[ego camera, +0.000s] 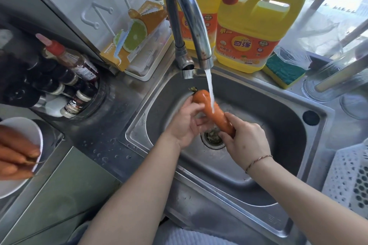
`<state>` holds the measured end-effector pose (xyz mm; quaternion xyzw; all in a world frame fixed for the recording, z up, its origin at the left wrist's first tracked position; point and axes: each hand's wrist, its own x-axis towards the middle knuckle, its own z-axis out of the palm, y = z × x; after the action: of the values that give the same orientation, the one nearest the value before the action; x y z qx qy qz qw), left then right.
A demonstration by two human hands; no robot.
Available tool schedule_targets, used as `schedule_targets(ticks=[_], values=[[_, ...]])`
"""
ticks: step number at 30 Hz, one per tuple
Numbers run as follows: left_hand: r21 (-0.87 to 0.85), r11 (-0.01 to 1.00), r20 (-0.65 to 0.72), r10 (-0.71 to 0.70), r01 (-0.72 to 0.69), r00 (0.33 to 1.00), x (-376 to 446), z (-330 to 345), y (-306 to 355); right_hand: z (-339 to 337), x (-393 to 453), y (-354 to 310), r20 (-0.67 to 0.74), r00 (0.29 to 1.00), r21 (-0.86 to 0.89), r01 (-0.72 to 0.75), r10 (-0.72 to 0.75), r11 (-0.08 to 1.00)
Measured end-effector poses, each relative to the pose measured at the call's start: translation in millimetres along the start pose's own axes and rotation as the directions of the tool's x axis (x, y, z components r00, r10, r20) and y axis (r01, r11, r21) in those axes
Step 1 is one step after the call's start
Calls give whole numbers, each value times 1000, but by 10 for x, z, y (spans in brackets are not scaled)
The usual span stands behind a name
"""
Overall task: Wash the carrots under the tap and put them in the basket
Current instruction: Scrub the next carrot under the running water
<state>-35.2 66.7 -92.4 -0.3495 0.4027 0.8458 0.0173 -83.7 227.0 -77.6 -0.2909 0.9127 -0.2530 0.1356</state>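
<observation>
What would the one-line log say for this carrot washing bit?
step: rinsing | carrot under running tap | left hand and right hand hold it | basket right | plate left

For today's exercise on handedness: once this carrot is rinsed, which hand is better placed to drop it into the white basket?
Probably the right hand. It grips the carrot at its thin end, and the white basket lies at the right edge, on its side. The left hand would have to cross over.

Wet orange carrot (213, 111), slanted under the tap (187, 20) stream; white perforated basket (346, 177) far right.
</observation>
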Motion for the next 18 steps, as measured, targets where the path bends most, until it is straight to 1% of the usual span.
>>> schedule_targets(ticks=[1,2,3,5,7,9,12,13,14,15,17,18], values=[[-44,999,-23,-25,24,999,4,-8,45,7,-4,9,1,1000,16,-2,2,1000],[-39,999,-61,-37,35,997,12,-13,75,8,-2,10,1,1000,57,-14,14,998],[-14,999,-94,-37,36,995,26,-15,88,8,10,13,-3,999,130,-44,45,990],[10,1000,-95,-21,22,995,41,-20,93,-12,76,-10,31,988,299,-154,152,942],[-18,1000,-81,-12,11,997,33,-25,85,-16,193,-38,109,968,374,-251,227,893],[-50,999,-71,2,-6,997,17,-32,84,-63,326,-100,208,942,387,-327,264,862],[-30,999,3,36,-36,999,-9,-41,74,-149,460,-192,416,853,416,-488,317,767],[-38,999,17,34,-34,999,-17,-46,81,-165,482,-208,458,833,417,-509,309,753],[-45,999,21,28,-27,999,-21,-57,91,-157,490,-213,464,836,418,-499,294,759],[-34,999,20,19,-18,1000,-18,-58,110,-118,490,-202,431,863,424,-451,264,785],[55,998,-36,9,-7,999,6,-28,147,-18,469,-149,294,942,387,-272,162,881],[107,994,-97,21,-11,995,33,-28,151,13,452,-127,267,957,354,-209,115,911]])
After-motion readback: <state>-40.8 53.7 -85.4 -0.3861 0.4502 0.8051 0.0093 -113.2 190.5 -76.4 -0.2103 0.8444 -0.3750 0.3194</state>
